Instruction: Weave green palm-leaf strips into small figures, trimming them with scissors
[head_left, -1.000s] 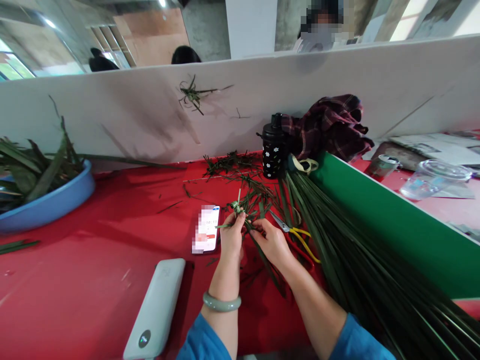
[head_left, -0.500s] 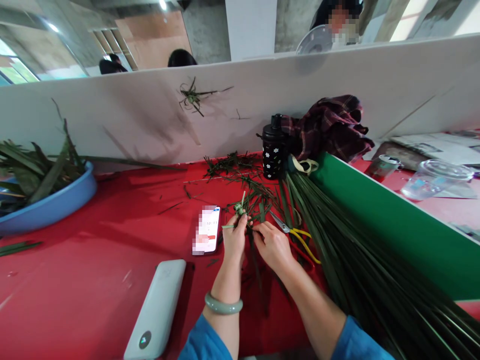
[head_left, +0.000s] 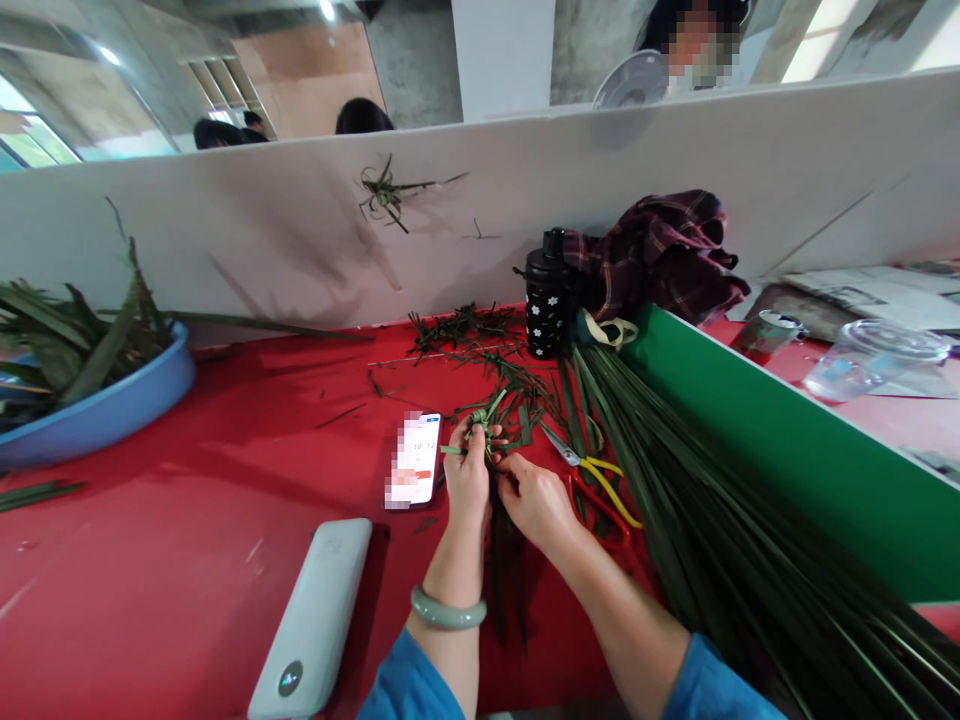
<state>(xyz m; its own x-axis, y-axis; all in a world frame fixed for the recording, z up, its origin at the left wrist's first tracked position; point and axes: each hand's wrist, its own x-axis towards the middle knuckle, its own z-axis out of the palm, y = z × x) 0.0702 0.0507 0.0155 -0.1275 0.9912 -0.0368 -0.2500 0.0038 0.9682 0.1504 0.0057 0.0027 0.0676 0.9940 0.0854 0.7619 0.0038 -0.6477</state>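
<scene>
A small woven piece of green leaf strips (head_left: 480, 420) is held between the thumb and fingers of my left hand (head_left: 468, 470), which has a pale green bangle above its wrist. Just to the right, my right hand (head_left: 531, 492) is closed in a pinch at the lower strips of the piece; its fingertips are partly hidden. Dark strips hang down between the hands. Yellow-handled scissors (head_left: 600, 472) and a red handle (head_left: 609, 515) lie right of my right hand. Leaf scraps (head_left: 465, 328) are scattered beyond both hands.
Left of my hands are a lit phone (head_left: 420, 462) and a pale power bank (head_left: 315, 610). A blue basin (head_left: 142, 385) of leaves stands far left. Long leaves (head_left: 690, 500) run beside a green divider (head_left: 787, 470). A black bottle (head_left: 545, 310) stands at the back.
My left hand has turned slightly and shows more of the woven piece. My right hand has moved slightly left and down, its fingers more curled. A person at the back right has shifted.
</scene>
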